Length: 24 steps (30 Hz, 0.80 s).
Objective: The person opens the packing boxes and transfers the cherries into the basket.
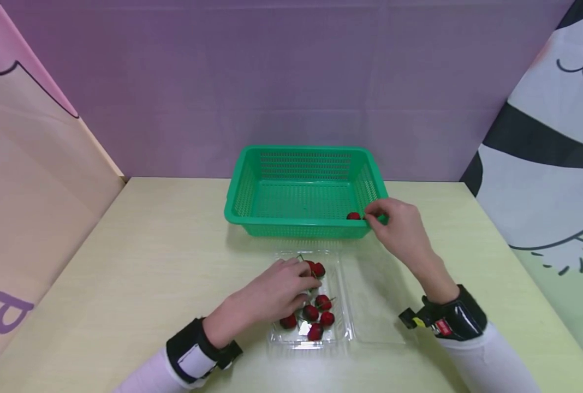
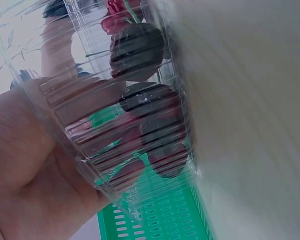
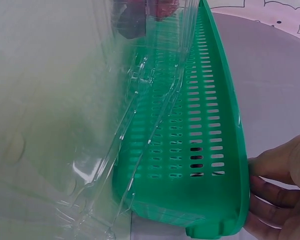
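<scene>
A clear plastic box [image 1: 343, 305] on the table holds several dark red cherries [image 1: 310, 313], some with stems. Over its left side, my left hand [image 1: 274, 289] reaches in, its loosely bent fingers among the cherries; in the left wrist view, its fingers [image 2: 132, 132] show blurred through the ribbed plastic wall. Beyond the box stands a green slotted basket [image 1: 303, 229]. At its front right corner, my right hand [image 1: 399, 226] pinches the stem of a cherry [image 1: 353, 216] with thumb and finger. That cherry is inside the rim, partly hidden by it.
The box's clear lid [image 1: 377, 311] lies folded open to the right on the pale table [image 1: 173, 262]. A purple backdrop [image 1: 173, 93] rises behind the basket. Printed cloths hang on the left and right sides.
</scene>
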### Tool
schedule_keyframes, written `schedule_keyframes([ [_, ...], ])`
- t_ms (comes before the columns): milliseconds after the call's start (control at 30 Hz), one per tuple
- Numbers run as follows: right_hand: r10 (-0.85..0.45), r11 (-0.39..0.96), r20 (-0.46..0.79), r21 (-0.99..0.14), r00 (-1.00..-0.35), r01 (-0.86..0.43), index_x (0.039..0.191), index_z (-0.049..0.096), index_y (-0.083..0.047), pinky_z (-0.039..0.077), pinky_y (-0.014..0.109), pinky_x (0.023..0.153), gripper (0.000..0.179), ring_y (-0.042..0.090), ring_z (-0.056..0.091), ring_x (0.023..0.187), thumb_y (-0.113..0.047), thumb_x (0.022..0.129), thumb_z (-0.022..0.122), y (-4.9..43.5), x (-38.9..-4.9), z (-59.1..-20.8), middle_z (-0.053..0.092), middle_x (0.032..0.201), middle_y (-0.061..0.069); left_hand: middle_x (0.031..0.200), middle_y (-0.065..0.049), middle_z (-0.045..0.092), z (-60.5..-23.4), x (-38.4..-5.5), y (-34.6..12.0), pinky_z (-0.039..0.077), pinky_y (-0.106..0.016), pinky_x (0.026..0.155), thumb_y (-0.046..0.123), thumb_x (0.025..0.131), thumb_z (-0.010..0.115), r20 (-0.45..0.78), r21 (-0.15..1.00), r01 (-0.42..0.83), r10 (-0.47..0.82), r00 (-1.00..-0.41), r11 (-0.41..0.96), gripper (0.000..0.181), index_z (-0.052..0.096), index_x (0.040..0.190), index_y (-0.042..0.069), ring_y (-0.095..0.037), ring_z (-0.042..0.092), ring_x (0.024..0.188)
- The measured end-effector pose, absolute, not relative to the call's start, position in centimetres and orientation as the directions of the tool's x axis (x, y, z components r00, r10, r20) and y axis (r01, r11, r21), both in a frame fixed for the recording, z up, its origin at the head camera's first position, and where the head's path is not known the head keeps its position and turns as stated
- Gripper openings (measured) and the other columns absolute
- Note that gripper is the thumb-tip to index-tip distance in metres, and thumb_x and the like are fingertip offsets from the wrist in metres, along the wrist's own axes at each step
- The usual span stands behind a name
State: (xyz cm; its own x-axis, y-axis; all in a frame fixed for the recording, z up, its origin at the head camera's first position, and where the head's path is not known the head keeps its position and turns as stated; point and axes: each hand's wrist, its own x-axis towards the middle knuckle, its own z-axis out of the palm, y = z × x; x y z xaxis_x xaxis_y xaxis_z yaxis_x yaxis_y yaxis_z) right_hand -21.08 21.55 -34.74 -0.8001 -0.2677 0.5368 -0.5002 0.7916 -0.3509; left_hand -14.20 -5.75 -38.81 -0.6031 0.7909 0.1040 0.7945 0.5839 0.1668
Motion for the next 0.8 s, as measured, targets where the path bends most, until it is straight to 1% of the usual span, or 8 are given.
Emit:
schedule_keyframes([
  [300,-0.262,0.795,0.532,-0.355,-0.805,-0.493,0.090,0.072,-0.002,0.049,0.033,0.067,0.006,0.022,0.066,0.077,0.001,0.085,0.072,21.57,-21.16,-34.93,0.068,0.085,0.006,0.109,0.006,0.060,-38.97,-14.17,-5.68,0.042,-0.035,0.094,0.025,0.096,0.065,0.088,0.109,0.799,0.795,-0.600,0.591,0.030,0.067,0.126,0.024,-0.015,0.056,0.104],
  [433,-0.266,0.793,0.533,-0.352,-0.803,-0.497,0.090,0.072,-0.002,0.049,0.033,0.067,0.006,0.023,0.066,0.077,0.001,0.085,0.072,21.57,-21.17,-34.94,0.068,0.085,0.006,0.108,0.006,0.060,-38.99,-14.17,-5.55,0.043,-0.034,0.092,0.026,0.097,0.065,0.098,0.098,0.801,0.795,-0.599,0.591,0.025,0.070,0.121,0.022,-0.014,0.056,0.103],
  [600,-0.267,0.793,0.533,-0.351,-0.803,-0.497,0.090,0.072,-0.001,0.049,0.034,0.068,0.006,0.023,0.067,0.077,0.000,0.085,0.072,21.58,-21.19,-34.90,0.068,0.085,0.006,0.101,0.008,0.061,-38.89,-14.16,-5.37,0.043,-0.032,0.091,0.026,0.096,0.065,0.117,0.088,0.799,0.790,-0.602,0.595,0.019,0.073,0.111,0.020,-0.012,0.055,0.098],
  [733,-0.268,0.794,0.535,-0.349,-0.802,-0.498,0.091,0.072,-0.001,0.049,0.033,0.067,0.005,0.022,0.066,0.076,0.000,0.085,0.072,21.64,-21.19,-34.94,0.068,0.085,0.006,0.096,0.008,0.062,-38.81,-14.14,-5.32,0.041,-0.032,0.091,0.026,0.096,0.066,0.134,0.092,0.796,0.784,-0.606,0.599,0.018,0.074,0.109,0.019,-0.011,0.056,0.094],
  [800,-0.269,0.793,0.535,-0.349,-0.801,-0.499,0.091,0.072,-0.001,0.049,0.034,0.067,0.005,0.022,0.066,0.076,-0.001,0.085,0.072,21.66,-21.18,-34.98,0.068,0.085,0.006,0.093,0.009,0.061,-38.75,-14.15,-5.31,0.042,-0.031,0.090,0.026,0.095,0.066,0.148,0.096,0.796,0.782,-0.605,0.597,0.016,0.074,0.107,0.018,-0.010,0.056,0.091],
])
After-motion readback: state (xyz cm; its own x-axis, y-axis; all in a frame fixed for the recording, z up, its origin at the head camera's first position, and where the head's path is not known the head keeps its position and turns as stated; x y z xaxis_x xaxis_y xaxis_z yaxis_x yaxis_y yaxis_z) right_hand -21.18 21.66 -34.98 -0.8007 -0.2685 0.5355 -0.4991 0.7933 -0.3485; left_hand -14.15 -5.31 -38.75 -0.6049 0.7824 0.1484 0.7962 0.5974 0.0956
